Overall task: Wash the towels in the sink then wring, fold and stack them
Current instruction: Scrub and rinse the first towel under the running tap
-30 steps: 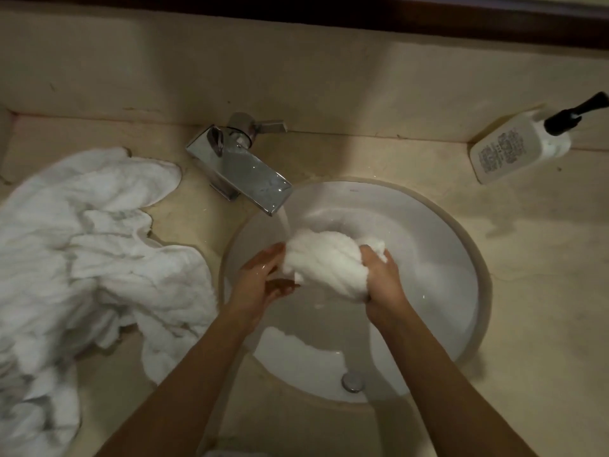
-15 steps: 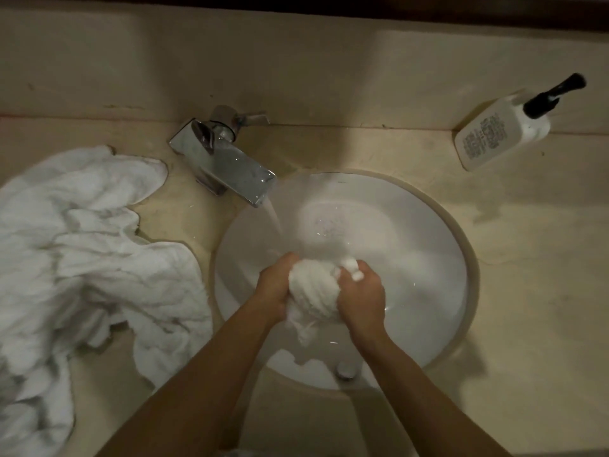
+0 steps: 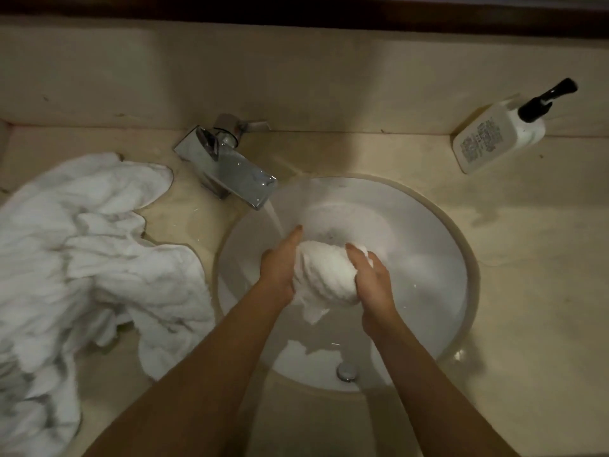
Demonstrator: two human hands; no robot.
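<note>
Both hands, left hand and right hand, clasp the bunched white terry towel over the round white ceramic sink, which should be kneaded evenly under the running stream

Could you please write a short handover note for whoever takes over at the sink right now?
Left hand and right hand both grip the bunched wet towel over the sink.
The faucet is running.
A heap of white towels lies on the counter to the left.
Done: this towel is wet.
Left: wring, fold and stack it; then the heap.
</note>
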